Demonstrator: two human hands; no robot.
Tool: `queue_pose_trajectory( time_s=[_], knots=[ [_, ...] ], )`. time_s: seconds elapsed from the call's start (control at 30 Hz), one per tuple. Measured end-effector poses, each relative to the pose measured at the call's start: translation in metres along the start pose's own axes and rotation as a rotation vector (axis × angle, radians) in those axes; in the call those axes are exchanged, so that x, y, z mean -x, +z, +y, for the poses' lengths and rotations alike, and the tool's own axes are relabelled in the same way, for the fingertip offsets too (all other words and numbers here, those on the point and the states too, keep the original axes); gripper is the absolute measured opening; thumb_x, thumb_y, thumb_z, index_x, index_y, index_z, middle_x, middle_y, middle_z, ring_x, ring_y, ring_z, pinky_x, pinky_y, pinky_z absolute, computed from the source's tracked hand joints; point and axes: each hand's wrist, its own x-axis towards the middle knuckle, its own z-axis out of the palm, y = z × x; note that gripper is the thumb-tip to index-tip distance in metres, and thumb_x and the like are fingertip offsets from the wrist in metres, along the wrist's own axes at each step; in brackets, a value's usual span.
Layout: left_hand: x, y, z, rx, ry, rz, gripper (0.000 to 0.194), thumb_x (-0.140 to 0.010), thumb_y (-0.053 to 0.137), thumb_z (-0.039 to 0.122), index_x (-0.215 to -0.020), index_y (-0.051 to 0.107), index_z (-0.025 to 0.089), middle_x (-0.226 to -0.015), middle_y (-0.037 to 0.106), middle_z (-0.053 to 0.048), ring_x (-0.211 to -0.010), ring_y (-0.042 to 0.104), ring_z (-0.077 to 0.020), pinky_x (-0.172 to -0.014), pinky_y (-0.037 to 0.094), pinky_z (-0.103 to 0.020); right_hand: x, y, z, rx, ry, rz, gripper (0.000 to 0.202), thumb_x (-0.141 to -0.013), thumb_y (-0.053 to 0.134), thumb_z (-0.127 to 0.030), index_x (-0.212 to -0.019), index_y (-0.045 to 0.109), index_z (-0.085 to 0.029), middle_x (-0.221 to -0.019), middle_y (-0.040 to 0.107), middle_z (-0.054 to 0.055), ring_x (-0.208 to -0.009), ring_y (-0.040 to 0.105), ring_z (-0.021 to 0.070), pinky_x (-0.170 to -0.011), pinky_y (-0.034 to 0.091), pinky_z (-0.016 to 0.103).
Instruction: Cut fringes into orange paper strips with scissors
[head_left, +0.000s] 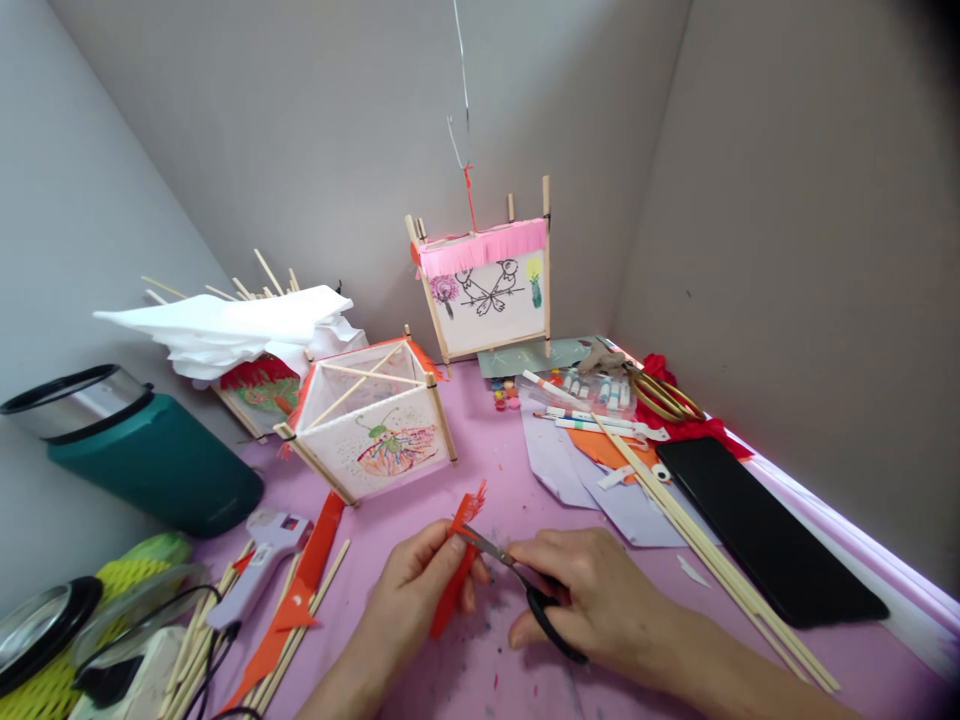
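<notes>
My left hand (424, 575) pinches a strip of red paper (448, 597) over the front of the table. The strip's upper end is cut into thin fringes. In my right hand (589, 590) is a pair of scissors (540, 600) with black handles, its blades reaching across the strip just above my left thumb. Beyond my hands stands a lantern (382, 445) with a wooden stick frame, white sides, a drawn butterfly-like insect and red edging. Farther back, a second lantern (491, 290) with a pink fringe and drawn birds hangs from a wire.
On the left are a teal bottle (157, 460), a lilac glue gun (262, 560) with its cord, wooden sticks and red paper (307, 580). To the right lie a black phone (765, 530), long sticks (697, 540), markers and pale paper (562, 465). Grey walls (795, 220) enclose the table.
</notes>
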Motion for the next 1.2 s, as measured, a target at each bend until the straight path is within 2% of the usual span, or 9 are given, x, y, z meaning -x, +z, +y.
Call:
queue_pose_trajectory(
  time_s=[0.37, 0.67, 0.87, 1.2],
  knots=[
    [-0.0004, -0.0001, 0.0, 0.037, -0.058, 0.007, 0.036, -0.081, 0.054, 0.047, -0.07, 0.06, 0.013, -0.051, 0.058, -0.001, -0.045, 0.048, -0.0098, -0.046, 0.032, -0.02, -0.0006, 0.0044, 0.005, 0.055, -0.036, 0.026, 0.042, -0.072, 0.063, -0.06, -0.084, 0.066, -0.02, -0.065, 0.06, -0.001, -0.056, 0.049, 0.0122, -0.054, 0.029, 0.023],
    [0.0013, 0.0014, 0.0004, 0.091, -0.067, -0.004, 0.036, -0.081, 0.054, 0.045, -0.069, 0.059, 0.012, -0.05, 0.058, -0.002, -0.041, 0.047, -0.0085, -0.044, 0.032, -0.018, -0.0004, 0.0054, 0.0077, 0.048, -0.094, 0.047, 0.046, -0.08, 0.052, -0.063, -0.082, 0.064, -0.019, -0.063, 0.058, -0.001, -0.054, 0.047, 0.0116, -0.053, 0.028, 0.023],
    [0.0009, -0.0003, 0.0, 0.11, -0.054, -0.022, 0.034, -0.083, 0.053, 0.043, -0.07, 0.059, 0.012, -0.054, 0.061, -0.003, -0.043, 0.049, -0.0088, -0.045, 0.034, -0.018, -0.0011, 0.0035, 0.0082, 0.065, -0.103, 0.037, 0.044, -0.079, 0.053, -0.062, -0.078, 0.061, -0.019, -0.062, 0.058, -0.002, -0.054, 0.047, 0.011, -0.053, 0.027, 0.023],
    [0.0, 0.0004, -0.0036, 0.036, -0.023, -0.049, 0.034, -0.083, 0.052, 0.043, -0.071, 0.06, 0.012, -0.052, 0.057, -0.001, -0.044, 0.049, -0.01, -0.046, 0.033, -0.02, 0.0002, 0.0061, 0.0067, 0.056, -0.073, 0.037, 0.041, -0.073, 0.062, -0.061, -0.08, 0.062, -0.021, -0.063, 0.058, -0.003, -0.055, 0.047, 0.0113, -0.053, 0.025, 0.023]
  ],
)
